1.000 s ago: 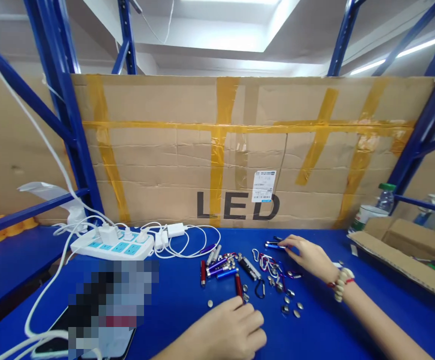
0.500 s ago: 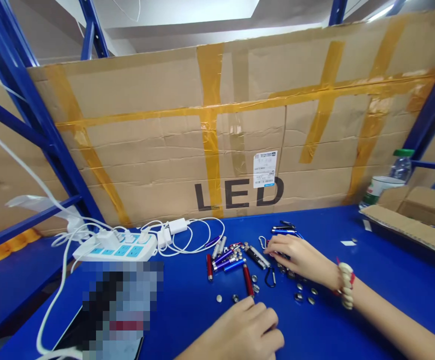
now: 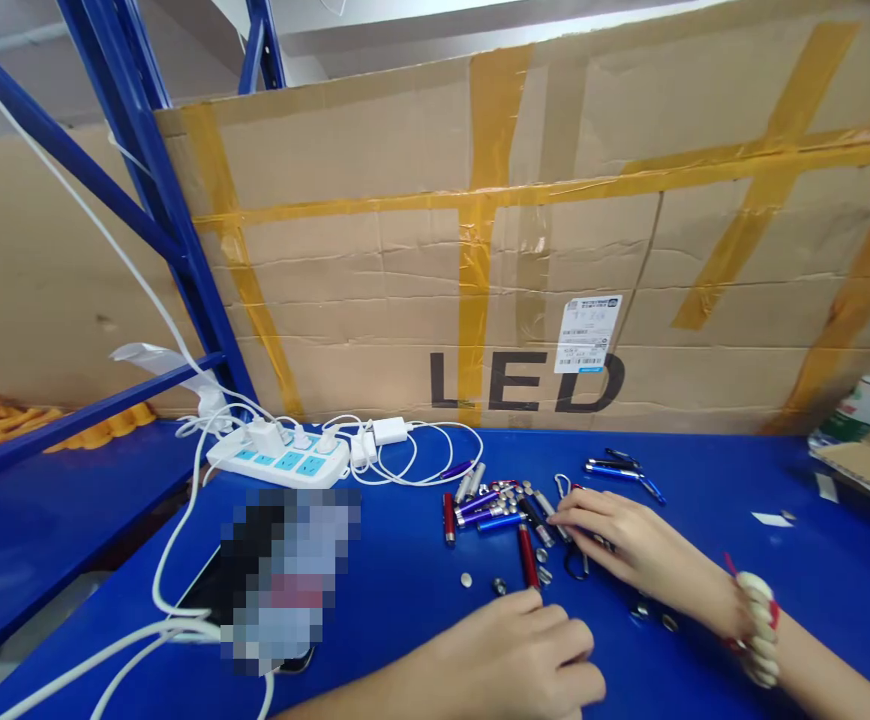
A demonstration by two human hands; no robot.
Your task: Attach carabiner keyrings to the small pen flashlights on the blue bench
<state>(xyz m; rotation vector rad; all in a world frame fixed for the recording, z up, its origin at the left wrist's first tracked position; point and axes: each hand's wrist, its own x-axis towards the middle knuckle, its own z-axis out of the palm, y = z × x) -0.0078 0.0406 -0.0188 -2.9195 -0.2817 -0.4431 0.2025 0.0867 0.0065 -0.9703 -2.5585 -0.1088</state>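
Observation:
My left hand (image 3: 514,655) is low in the middle with its fingers curled closed; whatever they hold is hidden. Just beyond its knuckles lies a red metal tube (image 3: 528,556). My right hand (image 3: 626,540) reaches in from the right, fingers stretched out low over the right side of a pile of small metal parts. Near its fingertips are a silver carabiner clip (image 3: 562,484), a black carabiner clip (image 3: 574,564) and a black tube (image 3: 535,520). The pile also has purple tubes (image 3: 478,503), a blue tube (image 3: 501,523) and another red tube (image 3: 448,518).
A white power strip (image 3: 277,458) with tangled white cables stands left, behind a blurred-out phone (image 3: 285,580). Blue pen-like pieces (image 3: 615,472) lie beyond my right hand. A cardboard sheet (image 3: 375,300) marked LED backs the blue table. An open carton (image 3: 866,468) sits far right.
The view has turned left, so everything sits farther right. My right hand has come slightly nearer and covers more small silver parts. My left hand keeps its curled shape beside the red tube.

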